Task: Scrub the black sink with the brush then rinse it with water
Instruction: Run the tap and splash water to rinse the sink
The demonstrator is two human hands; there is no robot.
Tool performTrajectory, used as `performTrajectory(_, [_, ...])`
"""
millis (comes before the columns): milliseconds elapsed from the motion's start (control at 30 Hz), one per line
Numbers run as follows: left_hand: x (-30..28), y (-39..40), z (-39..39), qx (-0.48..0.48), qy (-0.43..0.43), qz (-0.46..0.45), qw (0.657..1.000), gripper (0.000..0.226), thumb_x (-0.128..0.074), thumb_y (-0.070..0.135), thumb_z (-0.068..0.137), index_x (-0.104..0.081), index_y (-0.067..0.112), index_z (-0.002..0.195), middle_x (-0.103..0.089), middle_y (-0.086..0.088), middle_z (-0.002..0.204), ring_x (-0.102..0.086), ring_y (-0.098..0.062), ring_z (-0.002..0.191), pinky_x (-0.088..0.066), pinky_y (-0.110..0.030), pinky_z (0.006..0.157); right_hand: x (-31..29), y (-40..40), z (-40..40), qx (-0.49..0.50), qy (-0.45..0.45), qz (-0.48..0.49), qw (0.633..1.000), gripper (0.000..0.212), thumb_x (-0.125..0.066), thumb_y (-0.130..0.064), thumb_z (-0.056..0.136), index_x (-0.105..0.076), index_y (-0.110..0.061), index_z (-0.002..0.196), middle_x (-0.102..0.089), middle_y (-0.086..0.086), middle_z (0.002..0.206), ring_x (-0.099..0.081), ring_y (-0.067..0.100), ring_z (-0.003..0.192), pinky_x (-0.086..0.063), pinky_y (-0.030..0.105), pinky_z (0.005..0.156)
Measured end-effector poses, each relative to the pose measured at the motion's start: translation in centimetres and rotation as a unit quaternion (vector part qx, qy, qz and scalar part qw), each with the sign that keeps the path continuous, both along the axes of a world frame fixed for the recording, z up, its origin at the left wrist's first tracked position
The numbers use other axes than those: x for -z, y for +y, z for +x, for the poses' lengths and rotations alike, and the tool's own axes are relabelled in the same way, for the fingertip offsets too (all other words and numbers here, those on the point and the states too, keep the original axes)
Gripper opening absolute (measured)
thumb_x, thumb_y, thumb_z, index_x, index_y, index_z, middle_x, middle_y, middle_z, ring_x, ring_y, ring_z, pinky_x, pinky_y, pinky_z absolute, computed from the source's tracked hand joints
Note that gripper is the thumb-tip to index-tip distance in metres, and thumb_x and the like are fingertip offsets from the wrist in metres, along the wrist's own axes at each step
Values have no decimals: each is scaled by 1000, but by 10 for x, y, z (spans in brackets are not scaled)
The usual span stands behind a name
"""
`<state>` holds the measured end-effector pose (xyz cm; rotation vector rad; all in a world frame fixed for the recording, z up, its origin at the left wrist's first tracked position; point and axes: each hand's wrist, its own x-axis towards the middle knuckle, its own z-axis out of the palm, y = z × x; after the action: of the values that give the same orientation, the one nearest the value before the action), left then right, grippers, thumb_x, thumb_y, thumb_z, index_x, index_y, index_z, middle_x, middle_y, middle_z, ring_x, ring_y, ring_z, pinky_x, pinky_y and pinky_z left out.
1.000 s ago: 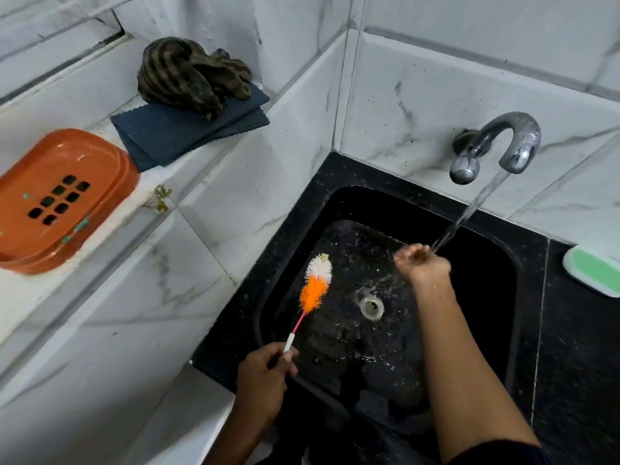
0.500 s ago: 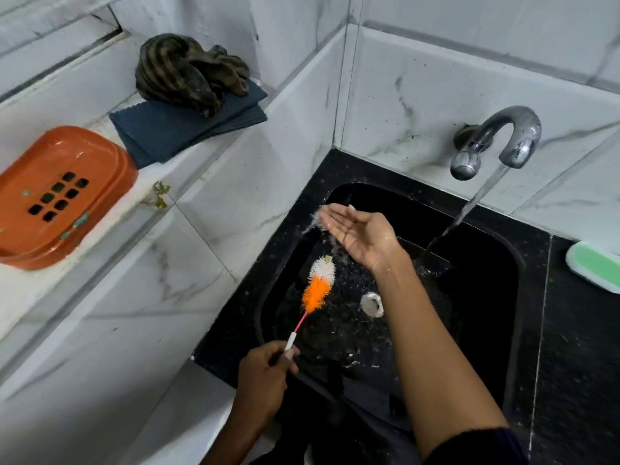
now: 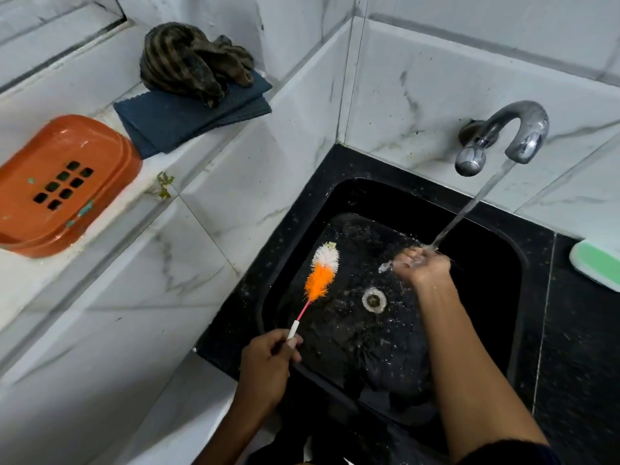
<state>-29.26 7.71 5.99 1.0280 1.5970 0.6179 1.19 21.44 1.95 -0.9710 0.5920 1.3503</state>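
The black sink [image 3: 523,263] sits in a tiled corner, its wet bottom speckled with drops around a round metal drain [image 3: 373,299]. A chrome tap [image 3: 510,135] on the back wall runs a slanting stream of water [image 3: 469,213]. My right hand [image 3: 421,263] is cupped under that stream inside the basin and catches water. My left hand [image 3: 268,360] grips the white handle end of a thin brush [image 3: 320,273] with orange and white bristles. The bristle head hangs over the sink's left side.
On the marble ledge at the left stand an orange soap dish [image 3: 63,182], folded dark blue cloths [image 3: 188,112] and a crumpled striped rag [image 3: 191,58]. A green and white soap holder [image 3: 597,263] lies on the black counter at the right.
My right hand swung from the stream to the sink's back left with its palm open, then came back under the running water. The left hand and brush stayed almost still.
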Motion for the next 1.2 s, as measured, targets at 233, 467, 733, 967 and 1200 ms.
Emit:
performTrajectory(233, [-27,30,-8,28,51,64,996,25,-60,9,94,-72,21,76,-65,0,58,-48,-6,43,-41,-21,48,2,-2,-53,-159,-67,-20,985,30,-29,-10,102,-54,-7,85,-57,7,69,-54,15,59,-45,23,50])
performTrajectory(467, [-70,90,-19,164,235,163,944,20,-63,21,91,-67,21,71,-63,5,57,-51,-6,47,-40,-28,54,-36,0,-123,-359,-14,119,925,31,-34,-8,102,-58,10,109,-64,30,114,-63,39,106,-54,43,91])
performTrajectory(733, [-77,153,-19,303,298,166,890,17,-62,15,91,-68,21,76,-70,-6,73,-63,-17,62,-50,-29,61,-3,-14,-33,23,35,2,999,34,-30,-7,94,-55,-9,72,-58,5,55,-53,14,52,-40,21,54])
performTrajectory(967, [-83,188,-1,359,324,174,857,11,-62,15,92,-74,12,90,-68,-1,73,-64,-17,66,-47,-28,60,-4,-3,12,-36,-85,-17,996,36,-25,-15,95,-28,-22,60,-30,-4,54,-27,11,43,-20,19,49])
performTrajectory(1200, [-80,198,12,400,339,154,838,14,-62,13,92,-69,16,80,-67,-2,69,-66,-21,67,-57,-40,71,-14,-20,-78,-200,-62,45,977,25,-34,-5,102,-56,5,109,-66,21,100,-67,25,82,-60,31,64])
